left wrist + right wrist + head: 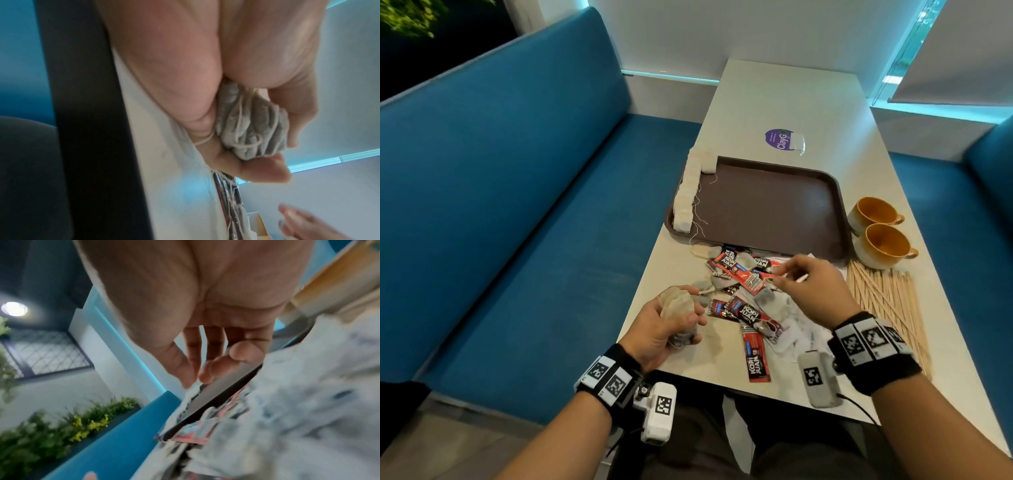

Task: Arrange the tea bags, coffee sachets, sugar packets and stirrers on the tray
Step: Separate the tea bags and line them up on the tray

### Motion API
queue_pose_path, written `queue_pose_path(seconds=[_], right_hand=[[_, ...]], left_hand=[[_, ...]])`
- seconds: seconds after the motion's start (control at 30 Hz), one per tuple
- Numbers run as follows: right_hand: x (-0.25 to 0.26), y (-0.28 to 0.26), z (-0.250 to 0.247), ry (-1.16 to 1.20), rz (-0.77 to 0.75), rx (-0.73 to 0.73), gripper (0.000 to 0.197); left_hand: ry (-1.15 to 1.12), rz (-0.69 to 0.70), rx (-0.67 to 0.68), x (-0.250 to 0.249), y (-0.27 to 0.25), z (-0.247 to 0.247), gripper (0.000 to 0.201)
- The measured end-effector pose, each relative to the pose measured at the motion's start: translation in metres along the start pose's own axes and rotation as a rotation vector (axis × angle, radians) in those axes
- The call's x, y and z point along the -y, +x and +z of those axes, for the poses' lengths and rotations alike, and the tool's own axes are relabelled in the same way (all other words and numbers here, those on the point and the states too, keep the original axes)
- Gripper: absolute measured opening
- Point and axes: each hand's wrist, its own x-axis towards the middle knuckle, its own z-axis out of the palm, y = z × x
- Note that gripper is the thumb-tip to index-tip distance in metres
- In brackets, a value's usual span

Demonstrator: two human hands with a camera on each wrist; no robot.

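A brown tray [774, 209] lies mid-table with a row of tea bags [686, 195] along its left edge. In front of it is a mixed pile of red coffee sachets [744, 308], grey tea bags and white sugar packets [796, 329]. Wooden stirrers [887, 301] lie to the right. My left hand [688, 318] [287, 146] grips a bunch of tea bags [676, 305] [251, 129] at the table's left edge. My right hand [787, 274] [197, 381] hovers over the pile, fingers stretched down, thumb and forefinger close together with nothing seen between them.
Two orange cups [883, 243] stand right of the tray, behind the stirrers. One tea bag [796, 142] lies on a purple sticker [774, 138] beyond the tray. Blue bench seats [517, 205] flank the table on both sides.
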Motion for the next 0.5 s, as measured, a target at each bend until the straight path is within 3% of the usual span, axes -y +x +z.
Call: queue_pose_path(seconds=[0.13, 0.23, 0.33, 0.5], right_hand=[[-0.021, -0.018, 0.006, -0.260, 0.122, 0.149, 0.026], [-0.030, -0.023, 0.020, -0.348, 0.146, 0.105, 0.039], [-0.031, -0.021, 0.024, -0.313, 0.144, 0.064, 0.029], [-0.024, -0.017, 0.020, -0.031, 0.143, 0.045, 0.014]], left_hand=[[0.001, -0.006, -0.012, 0.000, 0.001, 0.000, 0.063], [0.001, -0.006, -0.020, 0.000, 0.002, 0.000, 0.058], [-0.004, 0.000, -0.030, 0.001, 0.003, 0.000, 0.059], [-0.008, 0.012, -0.053, 0.000, 0.002, 0.003, 0.053]])
